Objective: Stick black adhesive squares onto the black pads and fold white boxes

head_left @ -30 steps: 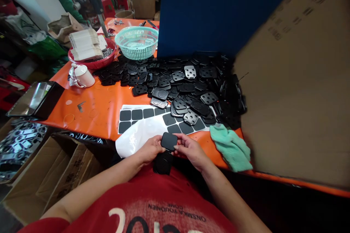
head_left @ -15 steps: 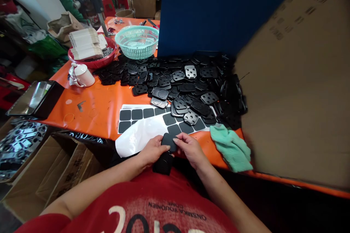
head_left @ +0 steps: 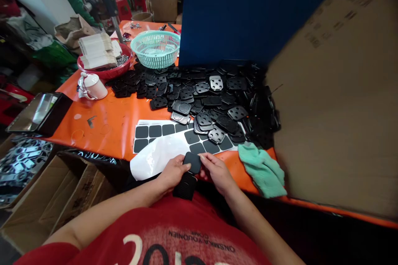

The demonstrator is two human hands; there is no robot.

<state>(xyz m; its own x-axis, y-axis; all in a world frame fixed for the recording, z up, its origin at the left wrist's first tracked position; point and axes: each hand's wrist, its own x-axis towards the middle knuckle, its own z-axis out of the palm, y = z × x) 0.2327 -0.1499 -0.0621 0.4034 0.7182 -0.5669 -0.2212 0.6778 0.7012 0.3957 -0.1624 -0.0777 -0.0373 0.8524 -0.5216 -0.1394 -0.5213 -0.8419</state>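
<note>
A dark, flat, square pad with rounded corners (head_left: 192, 162) is between my hands at the table's front edge. My left hand (head_left: 172, 170) pinches its left side, thumb on top. At the upper right edge, the thumb and bent fingers of my right hand (head_left: 217, 170) are closed on it. A black ribbed piece (head_left: 185, 186) shows just below the pad, against the red shirt; whether the two are joined I cannot tell. Beyond my hands lies a sheet of dark rounded-square stickers (head_left: 197, 148), with white backing paper (head_left: 152, 157) curling up on its left.
Many black perforated plates (head_left: 211, 101) are heaped behind the sheet. A green cloth (head_left: 263, 172) lies at the right, by a cardboard panel (head_left: 336, 132). A mint basket (head_left: 155, 49), a red basket (head_left: 115, 72) and a white lidded mug (head_left: 93, 87) stand at the back left.
My right thumb has slid off the pad's face toward its right edge, so more of its surface shows. My left hand keeps its hold, almost unmoved.
</note>
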